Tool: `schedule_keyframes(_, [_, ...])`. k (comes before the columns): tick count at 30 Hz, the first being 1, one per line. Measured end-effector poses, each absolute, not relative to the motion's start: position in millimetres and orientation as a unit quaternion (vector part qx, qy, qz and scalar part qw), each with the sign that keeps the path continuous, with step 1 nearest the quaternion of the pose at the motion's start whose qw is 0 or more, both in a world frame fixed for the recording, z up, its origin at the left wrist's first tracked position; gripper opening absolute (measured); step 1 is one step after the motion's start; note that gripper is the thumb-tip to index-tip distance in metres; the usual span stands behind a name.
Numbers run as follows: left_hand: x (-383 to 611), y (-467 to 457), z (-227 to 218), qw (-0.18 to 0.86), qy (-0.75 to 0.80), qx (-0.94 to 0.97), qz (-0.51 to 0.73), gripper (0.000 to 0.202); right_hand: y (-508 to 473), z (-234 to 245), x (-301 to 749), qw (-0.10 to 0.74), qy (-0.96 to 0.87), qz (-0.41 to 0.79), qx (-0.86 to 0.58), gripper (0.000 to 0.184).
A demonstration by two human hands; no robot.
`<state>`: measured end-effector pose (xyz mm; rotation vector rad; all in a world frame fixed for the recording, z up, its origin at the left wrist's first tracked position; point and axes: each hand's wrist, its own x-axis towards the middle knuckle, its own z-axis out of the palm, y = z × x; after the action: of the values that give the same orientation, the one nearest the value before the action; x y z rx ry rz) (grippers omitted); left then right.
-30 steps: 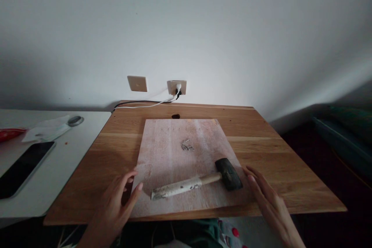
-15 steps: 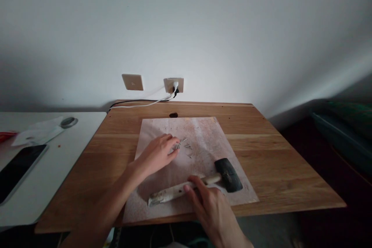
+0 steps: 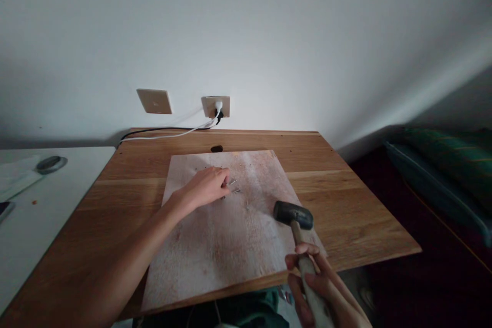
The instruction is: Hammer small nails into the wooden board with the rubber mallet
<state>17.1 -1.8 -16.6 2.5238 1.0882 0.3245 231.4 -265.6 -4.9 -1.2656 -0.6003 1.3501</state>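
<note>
A pale square board (image 3: pixel 230 236) lies on the wooden table (image 3: pixel 346 205). My left hand (image 3: pixel 205 187) rests on the board's far middle, fingers curled and pinched over small nails (image 3: pixel 232 186) that poke out beside the fingertips. My right hand (image 3: pixel 323 292) is closed round the whitish handle of a black-headed mallet (image 3: pixel 294 215), held just above the board's right edge with the head pointing away from me.
A white desk (image 3: pixel 46 205) adjoins the table on the left with a round metal lid (image 3: pixel 50 164) and paper on it. Two wall plates (image 3: pixel 156 101) sit behind the table, with a white cable (image 3: pixel 172 135) plugged in. A green cushion (image 3: pixel 442 159) is at right.
My right hand has picked the mallet up off the board and turned it head-away. My left hand stayed at the nails and closed its fingers on them. The view shifted right.
</note>
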Motion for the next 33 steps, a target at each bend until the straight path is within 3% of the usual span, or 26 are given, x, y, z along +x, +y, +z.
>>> schedule_keyframes(3, [12,16,-6,0.221,0.366,0.896,0.121,0.010,-239,-8,238,0.567,-0.285,0.528,-0.564,0.029])
schedule_keyframes(7, [-5,31,2,0.243,0.351,0.892,0.151,0.013,-208,-15,238,0.538,-0.360,0.471,-0.599,0.042])
schedule_keyframes(14, [-57,12,-23,0.359,0.373,0.825,0.228,0.025,-213,-20,231,0.515,-0.314,0.477,-0.640,0.097])
schedule_keyframes(19, [-71,-1,-42,0.366,0.390,0.796,0.284,0.027,-230,-17,235,0.464,-0.295,0.481,-0.683,0.068])
schedule_keyframes(25, [-77,-6,-50,0.260,0.376,0.836,0.302,0.029,-224,-13,248,0.364,-0.425,0.392,-0.731,0.056])
schedule_keyframes(28, [-82,-7,-52,0.226,0.386,0.846,0.290,0.031,-222,2,251,0.365,-0.444,0.343,-0.743,0.056])
schedule_keyframes(33, [-86,-7,-52,0.141,0.422,0.857,0.261,0.032,-234,50,244,0.425,-0.480,0.274,-0.717,0.041])
